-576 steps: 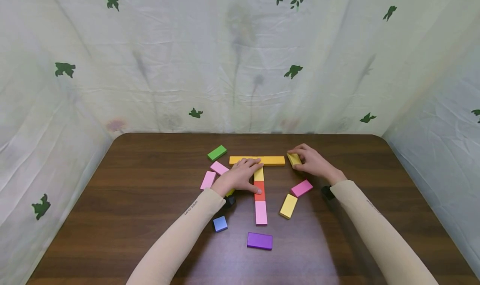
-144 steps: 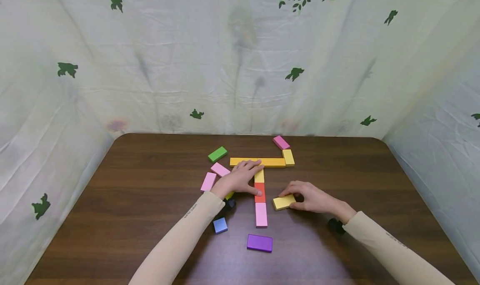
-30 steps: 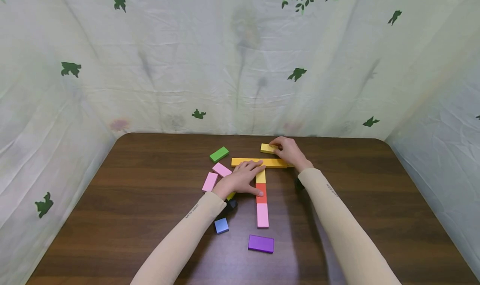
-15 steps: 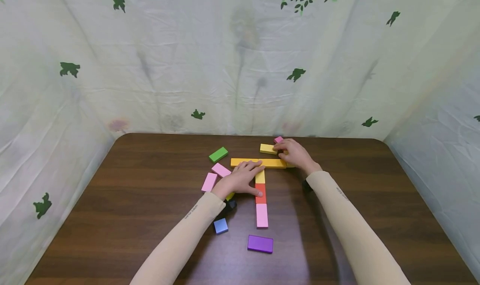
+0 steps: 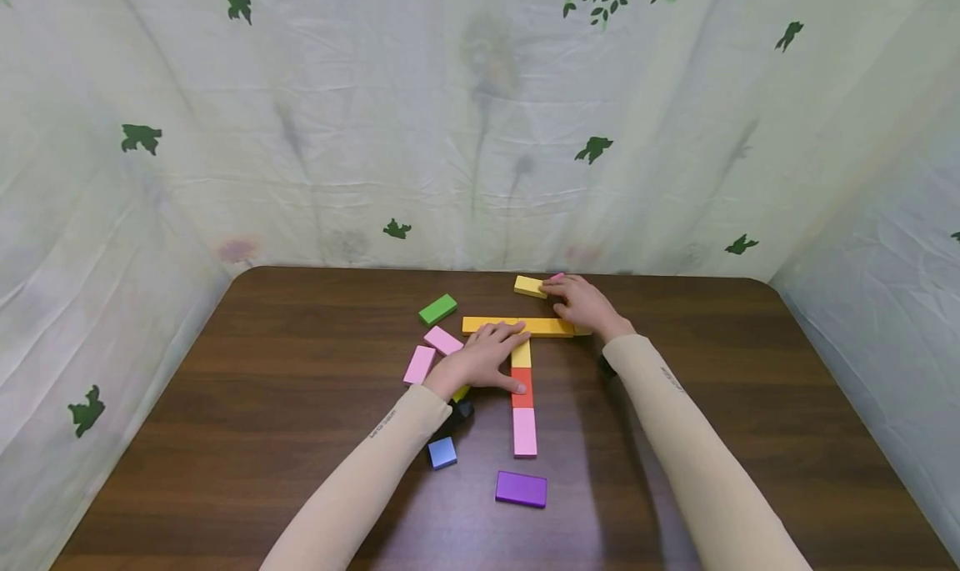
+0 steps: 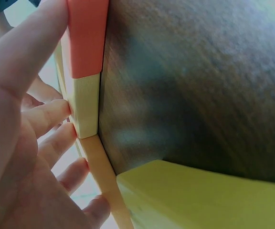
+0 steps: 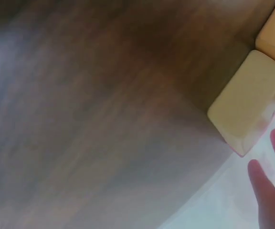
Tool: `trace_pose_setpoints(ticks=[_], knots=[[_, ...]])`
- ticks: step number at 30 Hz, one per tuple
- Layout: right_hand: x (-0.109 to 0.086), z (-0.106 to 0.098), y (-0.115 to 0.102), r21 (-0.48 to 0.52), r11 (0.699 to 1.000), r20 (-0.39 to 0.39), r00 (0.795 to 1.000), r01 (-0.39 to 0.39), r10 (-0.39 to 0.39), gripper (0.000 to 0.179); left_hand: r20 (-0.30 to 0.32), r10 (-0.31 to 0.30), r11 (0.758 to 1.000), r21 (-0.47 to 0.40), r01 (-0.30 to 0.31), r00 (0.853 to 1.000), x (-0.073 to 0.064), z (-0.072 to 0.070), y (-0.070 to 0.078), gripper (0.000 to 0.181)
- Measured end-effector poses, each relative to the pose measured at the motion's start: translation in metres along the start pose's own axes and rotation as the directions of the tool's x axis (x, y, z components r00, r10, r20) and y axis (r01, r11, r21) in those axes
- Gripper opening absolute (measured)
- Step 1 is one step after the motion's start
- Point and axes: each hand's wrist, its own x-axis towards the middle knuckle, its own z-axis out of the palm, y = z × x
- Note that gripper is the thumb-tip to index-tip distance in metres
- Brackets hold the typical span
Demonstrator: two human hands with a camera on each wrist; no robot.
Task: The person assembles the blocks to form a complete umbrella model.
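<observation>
My left hand [image 5: 483, 358] is spread flat over a T of toy blocks. Its fingertips lie on the orange blocks [image 5: 546, 328] and a yellow block [image 5: 522, 354], and its thumb on a red block [image 5: 522, 379]; a light pink block [image 5: 525, 433] ends the stem. At the table's back, my right hand [image 5: 588, 306] touches the right end of a loose yellow block [image 5: 529, 286] with extended fingertips. Mostly hidden by that hand is a darker pink block [image 5: 557, 277]. Another yellow block [image 7: 247, 100] adjoins the orange row's right end in the right wrist view.
A green block [image 5: 438, 309], two light pink blocks [image 5: 420, 364] and a blue block [image 5: 442, 453] lie to the left. A yellow-green block [image 6: 204, 195] sits under the left hand. A purple block [image 5: 521, 488] is nearer the front. Patterned cloth [image 5: 480, 137] hangs behind the table.
Since the oldest frame, one yellow block has joined the orange row's right end; a darker pink and another yellow block have moved to the back. Just now the latter slid back and left.
</observation>
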Motion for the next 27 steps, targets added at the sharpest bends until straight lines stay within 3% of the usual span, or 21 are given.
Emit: trace_pose_setpoints(ticks=[6, 15, 20, 27], knots=[[0.0037, 0.0001, 0.0007, -0.011, 1.000, 0.018, 1.000, -0.022, 0.022, 0.045, -0.002, 0.000, 1.000, -0.002, 0.000, 1.000, 0.0005, 0.0001, 0.0004, 0.087], [0.0029, 0.0020, 0.0001, -0.018, 0.999, -0.040, 0.998, -0.039, 0.038, 0.042, -0.002, -0.002, 1.000, -0.004, 0.002, 1.000, 0.0002, 0.0001, 0.0005, 0.087], [0.0049, 0.0015, -0.0009, -0.042, 0.998, -0.002, 0.999, -0.043, 0.043, 0.045, 0.000, -0.001, 1.000, 0.002, 0.001, 1.000, -0.0005, -0.0005, 0.0011, 0.087], [0.0074, -0.0007, -0.0033, -0.055, 0.993, 0.055, 0.993, -0.104, 0.107, 0.048, 0.002, 0.000, 1.000, 0.008, 0.000, 1.000, -0.0008, -0.0008, 0.0017, 0.087]])
